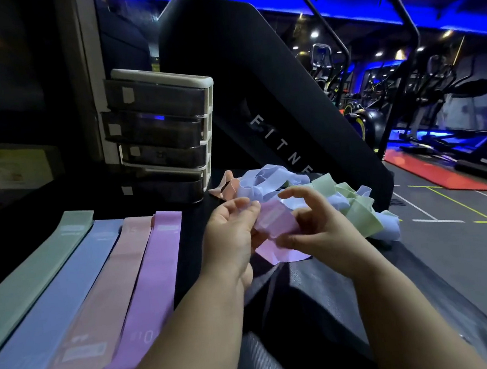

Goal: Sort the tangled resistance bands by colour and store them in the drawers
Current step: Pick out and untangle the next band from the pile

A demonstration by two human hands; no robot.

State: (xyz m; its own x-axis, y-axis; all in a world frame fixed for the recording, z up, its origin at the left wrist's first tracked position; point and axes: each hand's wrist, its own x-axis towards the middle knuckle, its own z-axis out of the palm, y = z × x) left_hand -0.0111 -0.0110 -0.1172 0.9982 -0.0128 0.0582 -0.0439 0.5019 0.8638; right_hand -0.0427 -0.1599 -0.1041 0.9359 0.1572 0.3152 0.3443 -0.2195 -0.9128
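Head view: left hand (229,232) and right hand (323,230) each keep a curled grip pinching a crumpled purple band (275,225), just before the tangled pile (325,194). Pull it flat, untwist, then lay it on the sorted purple band (156,280).

matt stretchy bands (145,284), glossy smoked-plastic drawers (158,133) w/ white frame

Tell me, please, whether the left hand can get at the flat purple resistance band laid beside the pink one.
Probably yes: the flat purple resistance band lies left of the left hand with nothing between them, though the hand must first release the crumpled purple band it pinches.
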